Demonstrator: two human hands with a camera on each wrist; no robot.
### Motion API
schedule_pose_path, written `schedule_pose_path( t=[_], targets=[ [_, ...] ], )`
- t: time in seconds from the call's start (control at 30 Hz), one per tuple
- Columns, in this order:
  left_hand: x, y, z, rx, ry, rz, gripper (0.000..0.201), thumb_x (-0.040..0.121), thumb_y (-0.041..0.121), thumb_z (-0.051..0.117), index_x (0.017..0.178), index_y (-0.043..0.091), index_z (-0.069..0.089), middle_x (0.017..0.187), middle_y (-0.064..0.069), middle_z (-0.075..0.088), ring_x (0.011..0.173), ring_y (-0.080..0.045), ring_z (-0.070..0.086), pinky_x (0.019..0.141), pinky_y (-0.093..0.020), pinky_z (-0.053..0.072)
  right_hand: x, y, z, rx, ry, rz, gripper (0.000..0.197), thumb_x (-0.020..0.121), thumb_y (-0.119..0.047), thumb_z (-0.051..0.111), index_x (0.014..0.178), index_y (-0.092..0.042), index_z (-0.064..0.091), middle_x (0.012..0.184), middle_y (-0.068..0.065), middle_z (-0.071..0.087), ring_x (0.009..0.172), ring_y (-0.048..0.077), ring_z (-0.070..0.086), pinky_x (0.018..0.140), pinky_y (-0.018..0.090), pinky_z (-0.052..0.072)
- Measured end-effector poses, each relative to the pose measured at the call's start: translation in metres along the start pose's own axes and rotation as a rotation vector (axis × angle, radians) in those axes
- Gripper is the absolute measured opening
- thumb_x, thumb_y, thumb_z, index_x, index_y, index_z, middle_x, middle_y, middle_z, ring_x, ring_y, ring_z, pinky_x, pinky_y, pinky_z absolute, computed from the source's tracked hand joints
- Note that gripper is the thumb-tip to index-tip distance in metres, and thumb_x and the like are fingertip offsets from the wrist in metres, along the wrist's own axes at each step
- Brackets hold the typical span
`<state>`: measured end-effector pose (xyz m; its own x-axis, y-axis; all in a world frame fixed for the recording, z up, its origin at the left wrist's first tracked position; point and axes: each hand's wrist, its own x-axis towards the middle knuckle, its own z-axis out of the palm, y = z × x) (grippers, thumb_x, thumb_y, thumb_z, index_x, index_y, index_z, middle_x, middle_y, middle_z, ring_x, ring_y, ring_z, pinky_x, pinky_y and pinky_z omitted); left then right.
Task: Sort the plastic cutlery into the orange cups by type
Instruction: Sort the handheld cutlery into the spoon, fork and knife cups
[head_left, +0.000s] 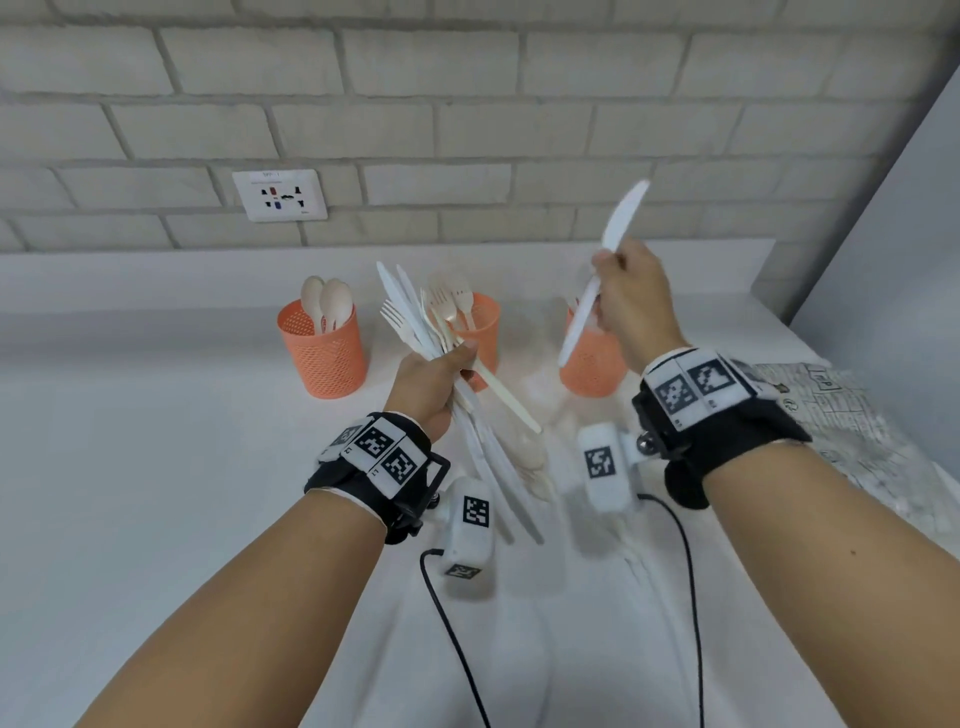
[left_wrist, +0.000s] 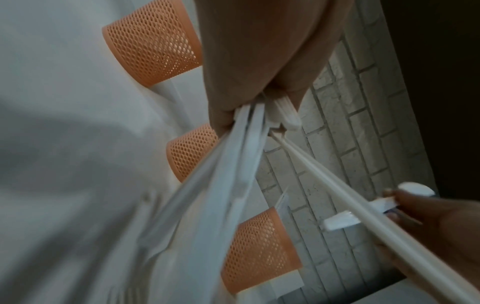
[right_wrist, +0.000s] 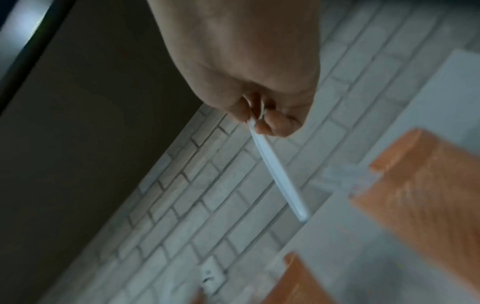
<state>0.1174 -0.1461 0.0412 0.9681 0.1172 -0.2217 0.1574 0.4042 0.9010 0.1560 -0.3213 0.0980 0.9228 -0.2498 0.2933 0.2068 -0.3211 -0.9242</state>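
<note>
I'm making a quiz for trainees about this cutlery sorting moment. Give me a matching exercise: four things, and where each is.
Things:
1. white knife
2. bundle of cutlery
3. spoons
4. wall socket

Places:
A. in the left orange cup
B. on the brick wall
C. pinched in the right hand
D. gripped in the left hand

Pairs: 1-C, 2-D, 3-A, 4-B
</note>
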Motion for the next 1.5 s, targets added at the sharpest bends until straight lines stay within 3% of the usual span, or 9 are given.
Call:
schedule_pose_path(
  t=[0.13,0.3,0.43,0.5,0.6,0.7,0.97,1.2,1.5],
  targets=[
    [0.007,-0.003,0.011,0.001,-0.007,-0.009,0.010,0.088,0.004,0.061,0.098,0.003,0.058,0.064,-0.006,0.060,0.055,-0.017,0.055,0.055,-0.025,0.053,0.033,0.026,-0.015,-0.272,0.159,-0.222,0.019,0.096,-0.014,0.040,0.091,0.000,0.052,0.080,0.014,0.054,0.077,0.025,0.049,0.065,0.029,0.034],
    [0.009,-0.006,0.019,0.014,-0.019,0.021,0.002,0.090,0.002,0.057,0.088,0.003,0.057,0.048,0.000,0.059,0.052,-0.018,0.049,0.055,-0.028,0.046,0.044,0.069,-0.010,-0.621,-0.114,-0.134,0.016,0.094,-0.007,0.041,0.094,0.000,0.055,0.101,0.027,0.059,0.094,0.034,0.054,0.071,0.033,0.034],
    [0.009,-0.008,0.019,0.032,0.005,0.030,0.006,0.090,0.001,0.057,0.085,0.004,0.058,0.050,0.000,0.060,0.056,-0.020,0.049,0.055,-0.027,0.046,0.029,0.060,-0.010,-0.766,-0.101,-0.266,0.048,0.087,0.000,0.045,0.135,-0.007,0.042,0.129,0.020,0.042,0.119,0.036,0.038,0.097,0.039,0.033],
    [0.011,-0.008,0.015,0.029,0.026,0.024,0.004,0.089,0.002,0.057,0.086,0.004,0.058,0.056,-0.003,0.059,0.055,-0.019,0.052,0.051,-0.026,0.048,0.012,0.051,-0.005,-0.661,-0.152,-0.409,0.041,0.084,0.001,0.048,0.125,-0.006,0.051,0.116,0.015,0.049,0.107,0.028,0.045,0.089,0.032,0.036],
    [0.011,0.000,0.008,0.017,0.041,0.044,0.005,0.090,0.001,0.057,0.094,0.001,0.060,0.063,-0.005,0.058,0.047,-0.013,0.058,0.046,-0.021,0.049,-0.019,0.042,0.003,-0.619,-0.641,-0.286,0.013,0.086,-0.007,0.056,0.095,-0.005,0.065,0.079,-0.001,0.054,0.077,0.017,0.052,0.068,0.022,0.038],
    [0.009,0.009,-0.001,0.028,0.033,0.056,0.012,0.090,0.003,0.058,0.101,-0.002,0.060,0.067,-0.007,0.060,0.049,-0.011,0.059,0.046,-0.020,0.049,-0.054,0.041,0.014,-0.781,-1.012,-0.187,0.016,0.082,-0.018,0.066,0.085,-0.003,0.069,0.078,0.000,0.063,0.069,0.014,0.056,0.057,0.018,0.042],
    [-0.005,0.007,-0.016,0.087,-0.068,0.075,0.007,0.091,0.005,0.056,0.087,0.010,0.058,0.074,-0.006,0.058,0.066,-0.015,0.057,0.049,-0.019,0.048,-0.105,0.050,0.041,-1.102,-1.248,-0.089,0.037,0.073,-0.009,0.069,0.054,-0.010,0.038,0.054,0.002,0.043,0.047,0.019,0.044,0.048,0.021,0.036],
    [-0.003,0.006,-0.028,0.009,-0.059,0.064,0.016,0.090,0.005,0.057,0.106,0.002,0.056,0.073,-0.006,0.062,0.058,-0.009,0.062,0.049,-0.019,0.049,-0.097,0.040,0.036,-0.728,-1.057,0.207,0.014,0.092,-0.018,0.042,0.091,-0.006,0.049,0.085,0.009,0.056,0.067,0.021,0.055,0.056,0.027,0.041],
    [0.010,0.008,-0.023,-0.183,0.186,0.115,0.015,0.087,0.000,0.058,0.073,0.005,0.057,0.061,-0.005,0.059,0.049,-0.011,0.059,0.050,-0.022,0.049,-0.101,0.036,0.040,0.264,-0.797,0.544,0.009,0.096,-0.018,0.044,0.096,-0.017,0.053,0.081,0.012,0.058,0.065,0.019,0.053,0.054,0.024,0.041]
  ],
)
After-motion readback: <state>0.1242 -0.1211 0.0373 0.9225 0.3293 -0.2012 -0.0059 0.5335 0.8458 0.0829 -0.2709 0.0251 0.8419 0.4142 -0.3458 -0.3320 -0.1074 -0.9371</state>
